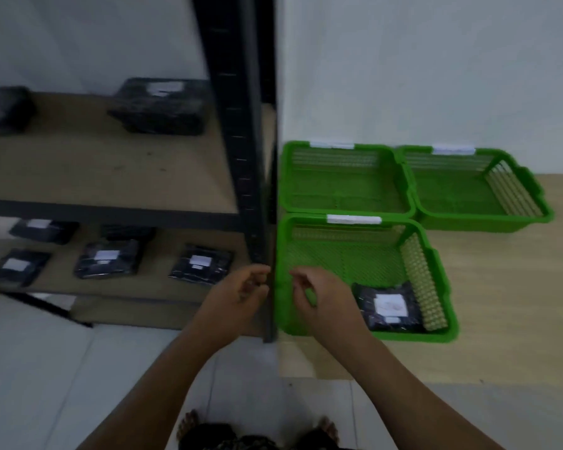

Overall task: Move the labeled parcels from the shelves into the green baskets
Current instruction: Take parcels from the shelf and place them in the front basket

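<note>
Black wrapped parcel (pixel 389 306) with a white label lies flat in the near green basket (pixel 442 287), at its right front corner, long axis running near to far. Our left hand (pixel 238 293) and right hand (pixel 316 297) hover empty, fingers loosely curled. More labeled parcels (pixel 202 264) sit on the lower shelf (pixel 156 287).

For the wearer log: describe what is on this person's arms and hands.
Both forearms are bare as far as the frame shows: no sleeves. The left hand and right hand wear no gloves; no watch, bracelet or ring is visible, though motion blur could hide small items.
</note>
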